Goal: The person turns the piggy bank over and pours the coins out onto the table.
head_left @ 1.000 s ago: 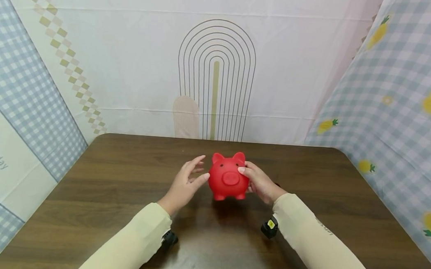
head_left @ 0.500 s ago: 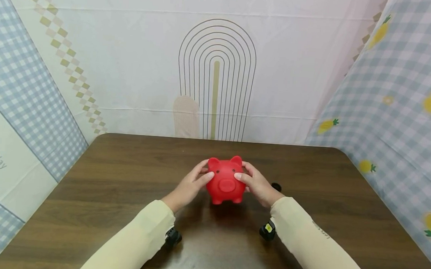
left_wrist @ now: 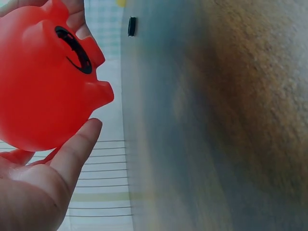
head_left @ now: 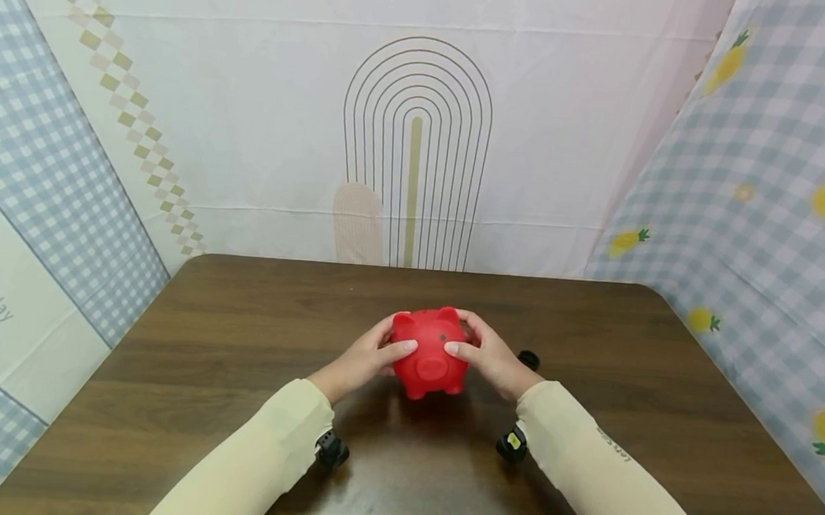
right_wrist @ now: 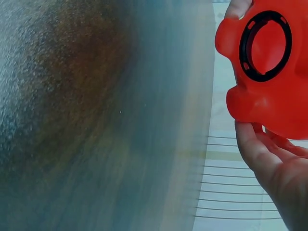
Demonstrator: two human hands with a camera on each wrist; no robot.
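A red piggy bank [head_left: 429,328] hangs just above the dark wooden table [head_left: 237,341], its snout facing me. My left hand [head_left: 358,363] holds one side, thumb on the front near an eye. On the opposite side my right hand [head_left: 496,363] grips it, thumb beside the snout and fingers behind. Its belly shows a black ring [right_wrist: 244,48] around an opening, seen in the right wrist view. Past my right hand a small round black cap [head_left: 529,360] lies on the table.
A white cloth backdrop [head_left: 272,123] with arch lines stands behind the table. Checked cloths hang at both sides, the right one [head_left: 760,255] with pineapple prints. Black wrist cameras are strapped under both sleeves.
My left hand has come in from apart and now holds the piggy bank's side. The bank has come down slightly, nearer to me, and tilts forward. The black cap has come into clearer view.
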